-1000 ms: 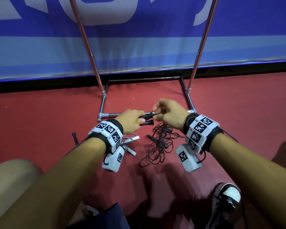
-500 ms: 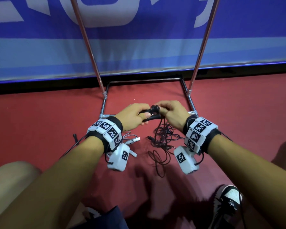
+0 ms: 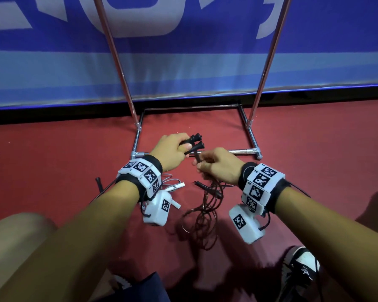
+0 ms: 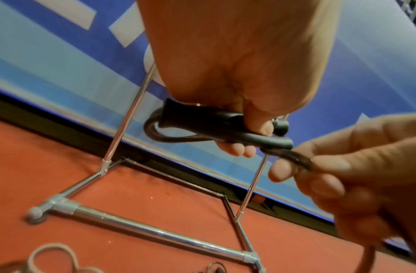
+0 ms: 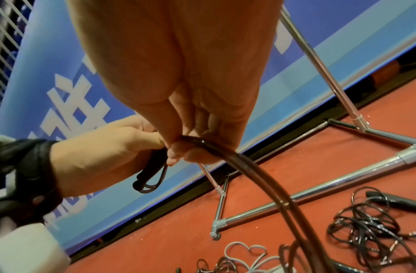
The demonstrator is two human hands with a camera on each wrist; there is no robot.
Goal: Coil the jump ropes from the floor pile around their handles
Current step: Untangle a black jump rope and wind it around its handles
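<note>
1. Our left hand (image 3: 169, 150) grips the two black handles (image 3: 192, 143) of one jump rope side by side, fingers curled round them, their knobbed ends pointing away from us and to the right.
2. Our right hand (image 3: 218, 168) sits just beside the left, thumb and fingers pinching the doubled black cord (image 5: 256, 171) right where it leaves the handles.
3. From the left wrist view, a short loop of cord (image 4: 155, 133) sticks out past the back ends of the handles.
4. From our right hand the cord drops to the red floor (image 3: 52, 153) and joins a loose tangle of black rope (image 3: 203, 212) lying between our forearms.
5. Near our left wrist lies a grey rope with white handles (image 3: 177, 186), partly hidden by the wrist camera.
6. A further black handle (image 3: 98, 184) lies on the floor to the left of our left forearm.
7. Beyond our hands stands a chrome tube frame (image 3: 244, 151), its base bar on the floor and two uprights rising in front of a blue banner (image 3: 205, 68).
8. Our knee shows at lower left, and a black and white shoe (image 3: 301, 267) at lower right.
</note>
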